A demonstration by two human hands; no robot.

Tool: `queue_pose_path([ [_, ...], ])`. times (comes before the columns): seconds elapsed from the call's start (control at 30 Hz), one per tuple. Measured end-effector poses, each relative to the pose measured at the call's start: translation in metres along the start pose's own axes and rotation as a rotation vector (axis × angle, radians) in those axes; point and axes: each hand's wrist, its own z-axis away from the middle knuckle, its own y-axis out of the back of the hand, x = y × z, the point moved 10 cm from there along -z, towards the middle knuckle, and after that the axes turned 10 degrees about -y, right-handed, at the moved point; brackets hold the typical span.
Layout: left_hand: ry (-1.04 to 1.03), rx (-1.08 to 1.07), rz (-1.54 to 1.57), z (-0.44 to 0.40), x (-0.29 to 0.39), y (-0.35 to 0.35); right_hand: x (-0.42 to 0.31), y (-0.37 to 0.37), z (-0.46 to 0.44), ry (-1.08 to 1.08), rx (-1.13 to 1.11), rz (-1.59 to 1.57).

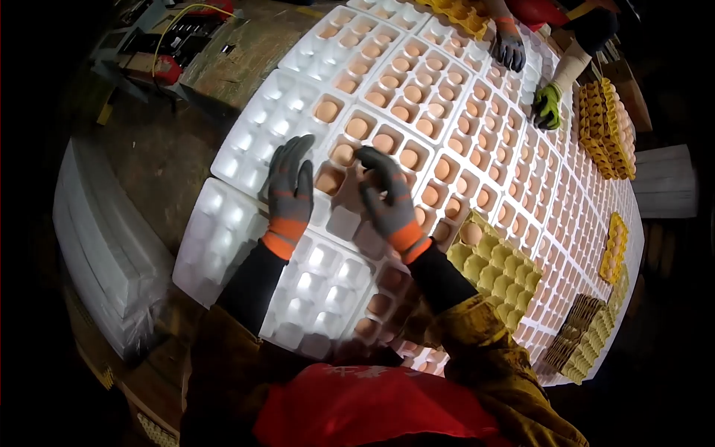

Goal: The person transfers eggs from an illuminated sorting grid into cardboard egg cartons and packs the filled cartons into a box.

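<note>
My left hand (289, 186), in a grey and orange glove, is flat with fingers stretched out above the white foam trays. Beneath and beside it lie bare square cells of a foam tray (257, 123). My right hand (387, 197), gloved alike, hovers over a partly filled tray, its fingers curved and thumb apart; no egg shows between them. Close to its fingertips a brown egg (343, 154) sits in a cell, and another egg (328, 181) lies between my two hands. Under my right forearm is a yellowish egg carton (495, 272) with one egg (471, 234) in it.
Across from me, a co-worker's grey-gloved hand (509, 51) and green-gloved hand (547, 106) are over the trays. Stacked yellow cartons (596, 130) with eggs stand at the right, and a brown carton stack (581, 339) nearer. Wrapped white foam trays (104, 246) stand at left.
</note>
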Motion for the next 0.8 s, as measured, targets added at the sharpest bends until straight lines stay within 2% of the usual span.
queue_pose_path([
  [0.03,0.041,-0.009,0.004,0.010,-0.002,0.003,-0.015,-0.021,0.005,0.206,-0.071,0.418],
  [0.07,0.079,-0.021,0.011,0.016,0.000,0.007,-0.001,-0.035,0.012,0.235,-0.174,0.637],
  [0.17,0.050,-0.087,-0.014,0.029,0.016,0.026,-0.049,0.033,0.030,0.197,0.053,0.510],
  [0.2,0.083,-0.084,-0.039,0.036,0.020,0.039,-0.061,0.069,0.038,0.170,0.116,0.583],
  [0.3,0.015,-0.160,-0.256,0.065,0.035,0.069,-0.033,0.157,0.082,-0.096,0.100,0.775],
  [0.33,0.021,-0.197,-0.291,0.077,0.040,0.071,-0.018,0.170,0.094,-0.157,0.053,0.826],
  [0.4,0.043,-0.322,-0.297,0.097,0.048,0.063,-0.014,0.170,0.106,-0.097,-0.004,0.928],
  [0.5,0.029,-0.583,-0.476,0.125,0.073,0.030,-0.011,0.175,0.108,-0.029,0.037,0.923],
  [0.6,0.033,-0.659,-0.586,0.145,0.071,0.001,-0.028,0.201,0.116,-0.154,0.285,0.564],
  [0.63,0.047,-0.631,-0.596,0.144,0.073,-0.003,-0.036,0.199,0.119,-0.119,0.362,0.382],
  [0.67,0.059,-0.608,-0.603,0.143,0.073,-0.005,-0.044,0.184,0.116,-0.159,0.338,0.277],
  [0.73,0.032,-0.584,-0.597,0.146,0.074,-0.007,-0.062,0.122,0.105,-0.046,0.179,0.206],
  [0.77,0.015,-0.566,-0.599,0.144,0.075,-0.006,-0.067,0.086,0.099,0.044,0.083,0.304],
  [0.8,0.008,-0.554,-0.598,0.142,0.075,-0.005,-0.068,0.058,0.098,0.167,0.079,0.514],
])
